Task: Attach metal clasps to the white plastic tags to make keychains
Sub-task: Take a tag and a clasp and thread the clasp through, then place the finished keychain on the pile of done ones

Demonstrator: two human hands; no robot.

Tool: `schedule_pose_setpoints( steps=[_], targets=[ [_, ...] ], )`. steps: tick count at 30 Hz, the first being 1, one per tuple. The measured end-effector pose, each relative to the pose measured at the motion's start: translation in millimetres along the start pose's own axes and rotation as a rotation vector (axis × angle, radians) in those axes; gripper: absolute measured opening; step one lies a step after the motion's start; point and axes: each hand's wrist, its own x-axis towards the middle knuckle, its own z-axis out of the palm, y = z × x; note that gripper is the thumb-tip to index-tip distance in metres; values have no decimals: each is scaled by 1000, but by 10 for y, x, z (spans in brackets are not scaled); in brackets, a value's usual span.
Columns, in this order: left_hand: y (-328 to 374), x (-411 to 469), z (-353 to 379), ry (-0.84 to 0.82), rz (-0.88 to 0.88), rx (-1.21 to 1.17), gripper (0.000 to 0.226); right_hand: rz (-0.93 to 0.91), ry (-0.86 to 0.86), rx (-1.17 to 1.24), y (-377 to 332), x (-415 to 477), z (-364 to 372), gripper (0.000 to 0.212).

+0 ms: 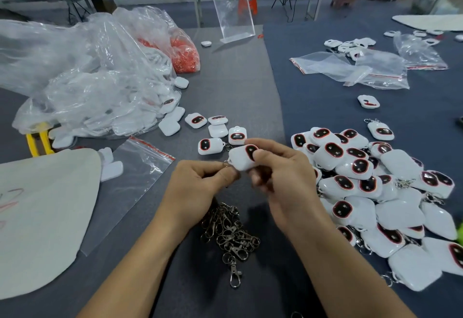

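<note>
White plastic, with a dark red-rimmed window, forms the tag (241, 159) held above the middle of the bench, a little in from the near edge. It is gripped by the right hand (283, 175), thumb on the face and fingers curled beneath. At its left corner a small metal ring (226, 165) is pinched between thumb and forefinger of the left hand (198, 182). Whether the ring is already threaded through the tag cannot be told, so this piece is judged to be mid-attachment.

A good share of the job appears done: a large heap of finished tags (375, 187), many with rings showing at their edges, is spread along the right side of the bench. Much is left as well. A clear bag of bare tags (100, 107) is slumped toward the left edge, a few loose tags (218, 127) lie just beyond the hands, and a pile of clasps (228, 227) lies between the forearms near the front edge.

An empty zip bag (130, 187) and a pale sheet (42, 217) are seen at the near left, and a bag of orange pieces (184, 54) and an acrylic stand (233, 9) toward the far edge. The hands are not blocked from the supplies, though the tangled clasps may be slow to separate.
</note>
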Motion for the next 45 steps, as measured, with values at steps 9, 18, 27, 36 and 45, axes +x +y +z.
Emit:
schedule_pose_setpoints(
  steps=[9,18,27,36,45],
  targets=[
    [35,-37,-6,81,359,716,30,-268,0,-308,71,-52,2,20],
    [-10,-67,6,179,333,633,9,-411,107,-547,-75,-3,-93,25],
    [-91,10,-162,230,126,725,5,-449,356,-1240,-268,101,-447,24],
    [-51,57,-375,93,-5,612,25,-601,28,-1348,45,123,257,60],
    [-152,96,-460,118,20,625,16,-389,-55,-1494,176,450,437,25]
  ],
)
